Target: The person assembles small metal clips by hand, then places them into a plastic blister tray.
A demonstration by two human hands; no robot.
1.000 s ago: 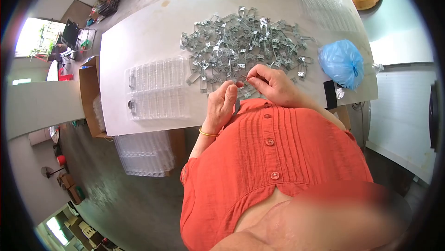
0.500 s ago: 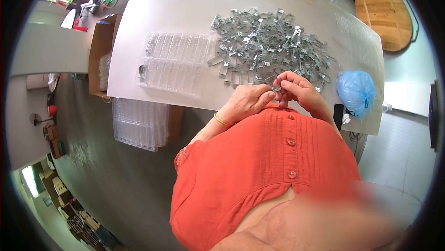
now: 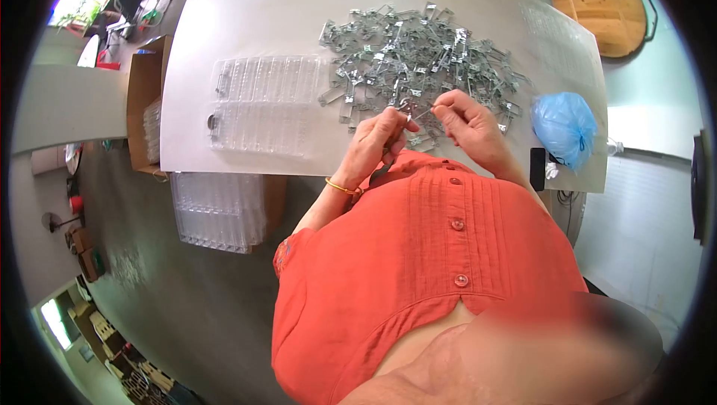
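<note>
- Head view: my left hand (image 3: 379, 140) is closed in a pinch, with thumb and forefinger gripping a small metal clip (image 3: 408, 108) at its tip.
- My right hand (image 3: 467, 125) is pinched too, its fingertips (image 3: 441, 106) meeting on a thin end that runs out from the same clip. The piece is too small for me to tell whether that end is a separate part.
- The clip sits between my two hands, at about 1 o'clock from the left hand and 10 o'clock from the right. It is held just above the near edge of the white table (image 3: 246, 16) and close to my chest.
- A gold bangle (image 3: 340, 188) circles my left wrist, at 7 o'clock from that hand.
- The loose pile of metal clips (image 3: 418, 57) spreads over the table at 12 o'clock from my hands. Its nearest pieces lie just beside my fingers.
- Two clear plastic trays (image 3: 261, 106) lie flat on the table, side by side, at 9 o'clock from my left hand and well apart from it.
- A blue plastic bag (image 3: 564, 125) rests on the table at 3 o'clock from my right hand, with a black phone (image 3: 536, 168) just beside it at 4 o'clock.
- Off the table's left edge stands a cardboard box (image 3: 142, 99). A stack of clear trays (image 3: 216, 214) sits lower, at 8 o'clock from my left hand.
</note>
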